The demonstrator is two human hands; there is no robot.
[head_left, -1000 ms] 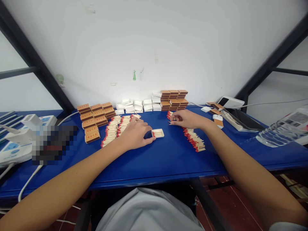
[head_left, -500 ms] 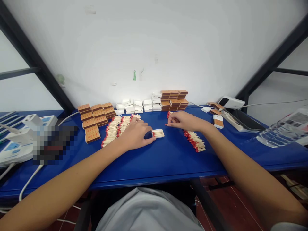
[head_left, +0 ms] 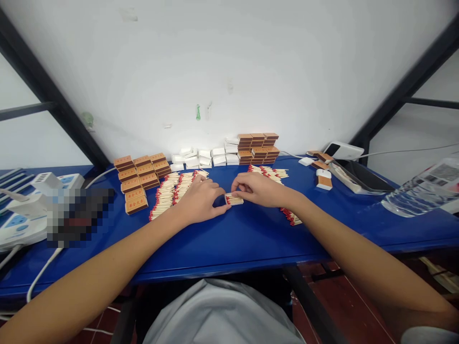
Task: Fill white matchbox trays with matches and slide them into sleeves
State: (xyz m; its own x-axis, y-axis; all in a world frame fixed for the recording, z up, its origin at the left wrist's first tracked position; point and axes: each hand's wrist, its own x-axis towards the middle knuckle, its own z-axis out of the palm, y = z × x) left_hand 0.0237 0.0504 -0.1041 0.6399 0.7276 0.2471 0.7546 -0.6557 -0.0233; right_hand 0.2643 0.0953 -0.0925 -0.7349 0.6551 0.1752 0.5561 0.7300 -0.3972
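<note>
A small white matchbox tray (head_left: 234,199) with red-tipped matches in it lies on the blue table (head_left: 251,234). My left hand (head_left: 201,198) rests on the table with its fingers curled against the tray's left end. My right hand (head_left: 256,188) is over the tray's right end, fingers pinched on matches at the tray. A row of loose matches (head_left: 172,188) lies behind my left hand. Another spread of matches (head_left: 272,173) runs behind and under my right wrist.
Brown matchbox sleeves (head_left: 141,174) are stacked at the back left, another stack (head_left: 258,145) at the back centre, with white empty trays (head_left: 204,156) between. A power strip (head_left: 36,191) sits left. A phone (head_left: 358,174), power bank (head_left: 343,150) and plastic bottle (head_left: 412,198) lie right.
My right hand has moved left from the right-hand match pile to the tray, carrying matches. My left hand has stayed at the tray.
</note>
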